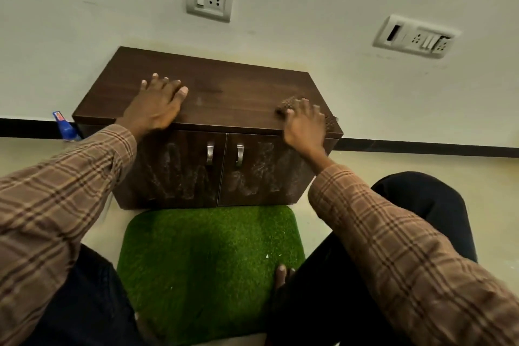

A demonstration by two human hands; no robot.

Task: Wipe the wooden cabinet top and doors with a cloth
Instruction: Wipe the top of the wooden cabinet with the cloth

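Low wooden cabinet (pixel 213 93) and wiping cloth (pixel 292 104), seen from above.

Cabinet: dark brown wood grain, standing on the floor with its back against the wall; flat rectangular top (pixel 224 84), largely bare, faintly smudged near its centre; two front doors, left door (pixel 179 168) and right door (pixel 266 171), both shut, each with a curved metal handle beside the central seam; both door faces carry whitish, streaky dust marks. Cloth: brown, with a fine checked or woven texture, lying flat on the right front part of the top, mostly covered by the right hand (pixel 304 123) pressed on it; its edges show beyond the fingers.
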